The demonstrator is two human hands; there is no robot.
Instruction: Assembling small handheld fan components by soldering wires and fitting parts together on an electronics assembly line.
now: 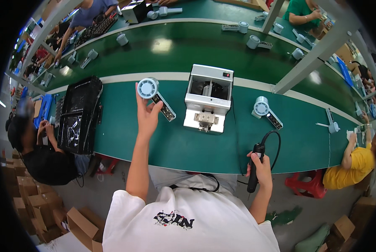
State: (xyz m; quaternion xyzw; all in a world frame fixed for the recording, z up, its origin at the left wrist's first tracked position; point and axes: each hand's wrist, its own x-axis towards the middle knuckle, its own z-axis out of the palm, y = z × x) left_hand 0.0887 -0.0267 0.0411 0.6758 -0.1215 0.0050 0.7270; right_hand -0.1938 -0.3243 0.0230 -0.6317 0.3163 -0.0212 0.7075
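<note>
Closest of all is a white shirt [192, 214] with a dark picture on its chest, just this side of the silver machine [209, 98]. That machine is a box with an open top, a tiny red light and a small metal block on its front, and it sits on a green worktop [154, 147]. To the left of the machine, the left hand [147, 115] has a pale blue fan [148, 88]. Its fingers and thumb are pinching the fan, round head up and long handle slanting down toward the machine, with little parts showing in the handle. To the right of the machine and nearer the person, the right hand [261, 168] has its fingers wrapped around a black screwdriver [256, 172], thin tip pointing down. A black cord [278, 147] loops beside it. Farther from the person than that hand, also right of the machine, a second fan [261, 107] lies on the worktop. Well left of the machine is a shiny black bin [79, 115]. Behind the machine, a long green belt [154, 54] carries more fan pieces, but the far ones look blurry, so I can't be sure of their shapes.
</note>
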